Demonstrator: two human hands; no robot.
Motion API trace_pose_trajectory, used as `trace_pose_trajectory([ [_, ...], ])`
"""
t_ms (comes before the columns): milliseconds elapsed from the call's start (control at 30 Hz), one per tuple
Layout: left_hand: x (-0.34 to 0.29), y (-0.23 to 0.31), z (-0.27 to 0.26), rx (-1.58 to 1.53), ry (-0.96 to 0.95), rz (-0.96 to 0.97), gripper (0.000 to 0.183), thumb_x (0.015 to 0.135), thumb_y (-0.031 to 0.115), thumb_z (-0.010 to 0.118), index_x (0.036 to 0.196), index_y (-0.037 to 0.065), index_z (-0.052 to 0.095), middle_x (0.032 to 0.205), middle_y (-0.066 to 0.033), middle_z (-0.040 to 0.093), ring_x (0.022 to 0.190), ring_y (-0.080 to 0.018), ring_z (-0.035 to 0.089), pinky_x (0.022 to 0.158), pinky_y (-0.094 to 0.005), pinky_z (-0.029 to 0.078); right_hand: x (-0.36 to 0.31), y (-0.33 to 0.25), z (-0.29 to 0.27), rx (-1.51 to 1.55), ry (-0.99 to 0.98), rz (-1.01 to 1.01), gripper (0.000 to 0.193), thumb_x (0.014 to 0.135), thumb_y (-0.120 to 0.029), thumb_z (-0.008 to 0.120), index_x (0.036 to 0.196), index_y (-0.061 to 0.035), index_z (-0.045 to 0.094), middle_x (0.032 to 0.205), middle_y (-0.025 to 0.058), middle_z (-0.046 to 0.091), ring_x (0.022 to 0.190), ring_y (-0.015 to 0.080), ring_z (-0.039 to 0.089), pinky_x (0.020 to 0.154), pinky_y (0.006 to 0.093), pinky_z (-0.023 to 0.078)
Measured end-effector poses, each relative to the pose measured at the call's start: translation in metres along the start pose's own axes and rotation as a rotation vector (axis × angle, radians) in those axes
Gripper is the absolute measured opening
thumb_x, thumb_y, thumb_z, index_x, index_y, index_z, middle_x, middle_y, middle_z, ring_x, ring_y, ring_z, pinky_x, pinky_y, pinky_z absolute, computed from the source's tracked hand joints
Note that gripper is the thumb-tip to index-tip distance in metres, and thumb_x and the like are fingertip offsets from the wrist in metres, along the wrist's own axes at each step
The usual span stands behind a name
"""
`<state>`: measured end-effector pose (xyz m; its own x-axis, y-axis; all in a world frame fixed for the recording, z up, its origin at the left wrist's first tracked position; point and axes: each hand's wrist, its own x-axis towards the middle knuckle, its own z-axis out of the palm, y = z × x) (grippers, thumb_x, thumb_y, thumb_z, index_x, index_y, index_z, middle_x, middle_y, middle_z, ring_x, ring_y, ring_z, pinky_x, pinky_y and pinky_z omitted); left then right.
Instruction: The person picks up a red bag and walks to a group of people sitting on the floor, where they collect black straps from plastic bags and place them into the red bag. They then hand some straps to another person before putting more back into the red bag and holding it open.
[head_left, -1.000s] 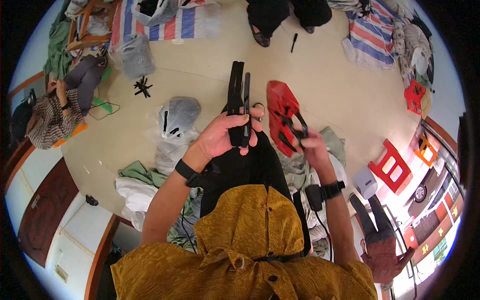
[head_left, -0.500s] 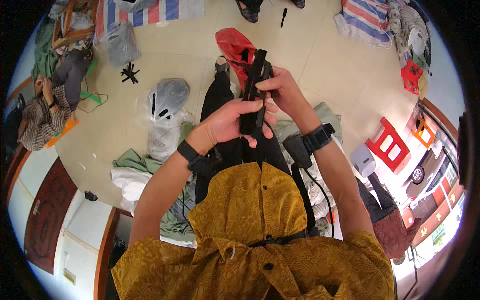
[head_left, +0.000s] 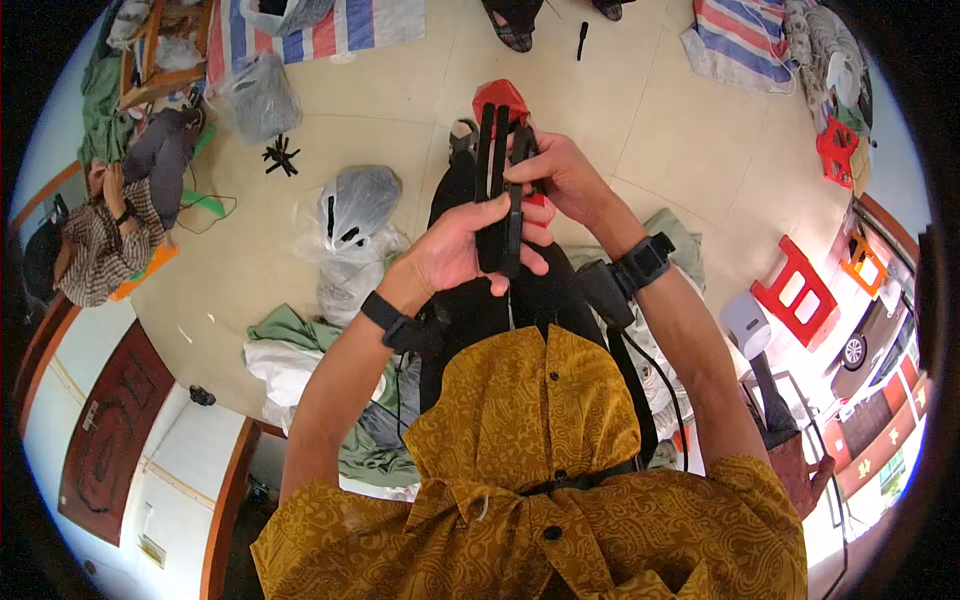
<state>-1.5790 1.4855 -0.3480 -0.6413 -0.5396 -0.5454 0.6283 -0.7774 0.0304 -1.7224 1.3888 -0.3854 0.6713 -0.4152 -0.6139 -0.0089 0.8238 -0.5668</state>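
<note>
Long, flat black strips (head_left: pixel 493 165) stand upright side by side between my two hands, above my lap. My left hand (head_left: pixel 455 240) is closed around their lower part, its thumb lying across them and its fingers behind. Higher up, my right hand (head_left: pixel 565 178) pinches the strips at the right of the bundle between thumb and fingers. A narrow gap shows between two of the upper ends. Behind the strips is a red plastic bag (head_left: pixel 502 93), mostly hidden by them and my hands.
Left of my legs lie a clear plastic bag (head_left: pixel 362 200) with black pieces and green and white cloth (head_left: pixel 285 335). A small pile of black strips (head_left: pixel 281 155) is on the floor. Another person (head_left: pixel 115 220) sits at far left. A red stool (head_left: pixel 795 293) stands at right.
The strips have spread apart at the top, showing a gap between them. Less of the red bag shows behind them. The whole view has shifted slightly.
</note>
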Motion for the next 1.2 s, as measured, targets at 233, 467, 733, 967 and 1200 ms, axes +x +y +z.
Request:
trace_pose_trajectory([
  [233, 0.003, -0.006, -0.003, 0.022, 0.051, -0.028, 0.047, 0.086, 0.034, 0.043, 0.115, -0.003, 0.04, 0.095, -0.0145, 0.056, 0.077, -0.0278, 0.06, 0.039, -0.03, 0.048, -0.006, -0.007, 0.004, 0.033, 0.007, 0.086, 0.026, 0.062, 0.002, 0.059, 0.088, 0.0007, 0.056, 0.073, 0.0007, 0.053, 0.066, 0.0112, 0.051, 0.067, 0.0222, 0.04],
  [467, 0.003, -0.002, 0.001, 0.081, 0.049, -0.064, 0.045, 0.086, 0.034, 0.045, 0.112, -0.003, 0.043, 0.09, -0.0133, 0.057, 0.071, -0.0252, 0.06, 0.04, -0.0306, 0.048, 0.0, -0.011, 0.01, 0.073, -0.033, -0.006, 0.041, 0.063, -0.001, 0.06, 0.102, 0.0071, 0.051, 0.082, 0.0114, 0.059, 0.065, 0.0135, 0.056, 0.061, 0.0227, 0.044],
  [733, -0.001, 0.003, 0.0, 0.06, 0.029, -0.016, 0.042, 0.085, 0.032, 0.046, 0.109, -0.002, 0.045, 0.087, -0.0113, 0.058, 0.071, -0.0231, 0.06, 0.042, -0.0295, 0.047, 0.02, -0.011, 0.022, 0.039, -0.023, 0.104, 0.027, 0.063, -0.003, 0.062, 0.089, 0.0032, 0.054, 0.074, 0.0123, 0.06, 0.055, 0.0119, 0.054, 0.047, 0.0211, 0.042],
  [967, -0.01, 0.017, -0.01, 0.002, 0.218, 0.282, 0.041, 0.088, 0.033, 0.041, 0.114, 0.002, 0.042, 0.1, -0.0114, 0.056, 0.086, -0.0265, 0.059, 0.051, -0.0312, 0.052, 0.051, -0.016, 0.029, -0.009, 0.139, -0.001, 0.015, 0.065, 0.0, 0.06, 0.079, 0.0007, 0.053, 0.067, 0.0094, 0.058, 0.046, 0.0104, 0.048, 0.043, 0.0213, 0.039],
  [1200, -0.013, 0.057, -0.038, -0.053, 0.17, 0.314, 0.039, 0.089, 0.029, 0.039, 0.116, 0.001, 0.041, 0.105, -0.0117, 0.054, 0.088, -0.0279, 0.058, 0.055, -0.0313, 0.053, 0.098, -0.029, 0.029, -0.058, 0.159, -0.014, 0.015, 0.071, -0.005, 0.057, 0.085, -0.0007, 0.052, 0.072, 0.0081, 0.057, 0.056, 0.0088, 0.048, 0.05, 0.0196, 0.037],
])
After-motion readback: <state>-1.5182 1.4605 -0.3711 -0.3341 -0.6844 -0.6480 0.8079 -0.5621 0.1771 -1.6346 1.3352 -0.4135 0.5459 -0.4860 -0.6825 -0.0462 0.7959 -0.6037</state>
